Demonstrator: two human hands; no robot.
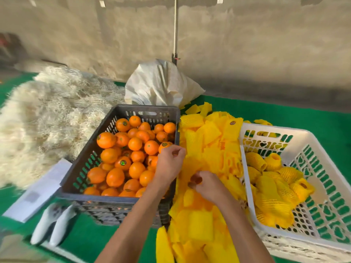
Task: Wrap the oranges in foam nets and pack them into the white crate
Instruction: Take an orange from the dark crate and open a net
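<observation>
**Hands over the foam nets**

Centrally, both hands worked above the pile of yellow nets [207, 141] that lay on the green table [284, 114] between the two crates. The left hand [170, 162] hung over the right rim of the dark crate [121, 198], fingers curled in with thumb and forefinger pinched; whether that grip held anything could not be told. The right hand [206, 184] sat lower, fingers curled onto the nets, its grip apparently pinching a yellow net, though blur hid the detail. Bare oranges [134, 144] filled the dark crate. Several wrapped oranges [273, 188] lay in the white crate [322, 186] at the right. A white sack [161, 84] stood behind the dark crate, pale shredded fibre [47, 114] was heaped at the left, and white paper [41, 188] lay beside the dark crate's left wall.
</observation>
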